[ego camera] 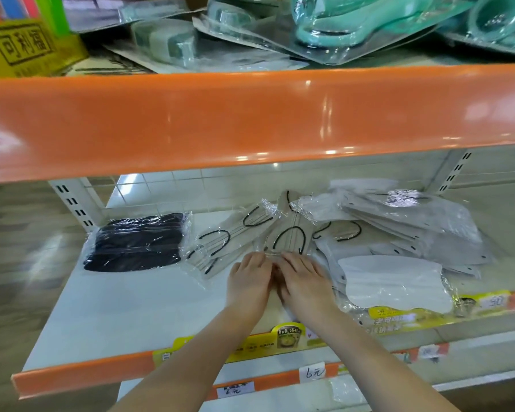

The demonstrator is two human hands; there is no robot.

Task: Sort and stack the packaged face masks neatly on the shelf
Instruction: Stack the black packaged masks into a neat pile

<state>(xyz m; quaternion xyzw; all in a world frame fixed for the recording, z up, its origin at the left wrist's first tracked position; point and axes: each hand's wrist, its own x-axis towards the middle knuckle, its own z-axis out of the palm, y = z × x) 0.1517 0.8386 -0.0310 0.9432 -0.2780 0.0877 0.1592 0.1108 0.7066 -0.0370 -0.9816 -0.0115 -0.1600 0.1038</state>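
Two hands meet at centre frame over one beige mask packet (286, 236) on the white shelf (125, 307). Left hand (248, 282) and right hand (305, 282) sit side by side, thumbs nearly touching, fingers curled down onto the packet's near edge. They look to be pinching the film there, though the fingertips are partly hidden, so the grip is a fair guess.

Packet in hand: long axis runs near-to-far, toward the back of the shelf, tilted slightly to the right. Black ear loops arch toward the far end.

Around it:
- black mask stack (137, 242), left of centre, squared up and well apart from the hands.
- loose beige packets (220, 245) fanned out just left of the held one, overlapping it.
- grey-white mask heap (407, 233) sprawled at right, with one white mask packet (395, 282) lying toward the front lip, just beside the right hand.

Risks, as I judge them:
- slick film on film; pulling the held packet may drag its overlapping neighbours askew.
- right wrist is close to the white packet; a sweep could nudge it over the shelf edge.
- the right-hand heap looks unstable and may slide if disturbed.
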